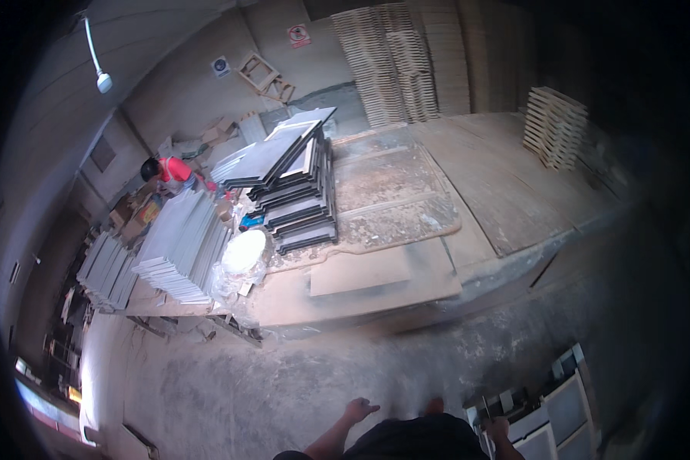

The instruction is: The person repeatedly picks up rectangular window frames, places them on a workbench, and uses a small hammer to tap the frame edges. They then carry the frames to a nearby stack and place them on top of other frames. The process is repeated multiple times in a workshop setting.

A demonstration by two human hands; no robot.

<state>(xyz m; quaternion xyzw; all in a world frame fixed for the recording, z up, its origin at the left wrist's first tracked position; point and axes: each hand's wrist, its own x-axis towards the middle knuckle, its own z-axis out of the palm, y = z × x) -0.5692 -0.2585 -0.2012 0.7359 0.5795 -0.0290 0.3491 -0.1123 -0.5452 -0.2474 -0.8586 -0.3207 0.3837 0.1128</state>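
My left hand (359, 409) hangs low in front of me over the grey floor. Its fingers are loosely bent with at least one stretched out, and nothing shows in it. At the lower right, my right hand (497, 428) is closed beside a group of pale-edged framed panels (567, 406). A thin strip rises by its fingers, but I cannot make out what is gripped. Ahead, on the long dusty table, stands a stack of dark-edged panels (299, 203), the top ones lying askew.
Grey panels (178, 249) are stacked at the table's left end, by a white round lid or bucket (244, 252). Behind them a person in red (178, 170) bends forward. Slatted wooden pieces (553, 129) stand on the far right. The table's front edge (376, 314) runs across ahead of me.
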